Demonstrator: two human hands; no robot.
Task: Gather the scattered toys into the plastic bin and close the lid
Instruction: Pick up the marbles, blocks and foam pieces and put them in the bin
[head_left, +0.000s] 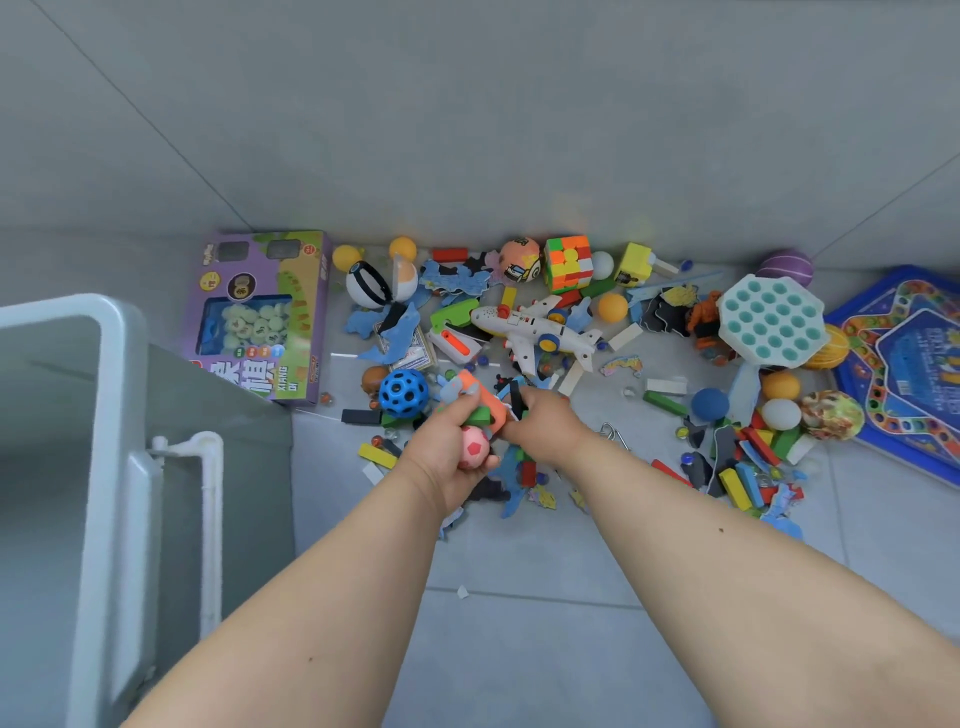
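Toys lie scattered on the grey floor against the wall. My left hand (447, 447) grips a bundle: a pink-and-white ball (474, 448), a green block (479, 415) and an orange piece (491, 402). Beside it, my right hand (545, 426) pinches a small black piece (516, 399) and touches the orange piece. The plastic bin (111, 364), white-rimmed and open, stands at the left. Nearby lie a white toy plane (535, 332), a blue holed ball (403, 393), a colour cube (569, 263) and a purple game box (260, 317).
A white-and-teal pop toy (771, 325) and a blue game board (904, 364) lie at the right. Several balls, coloured blocks (743, 475) and blue puzzle pieces cover the floor between them. Bare grey tiles show in front, under my forearms.
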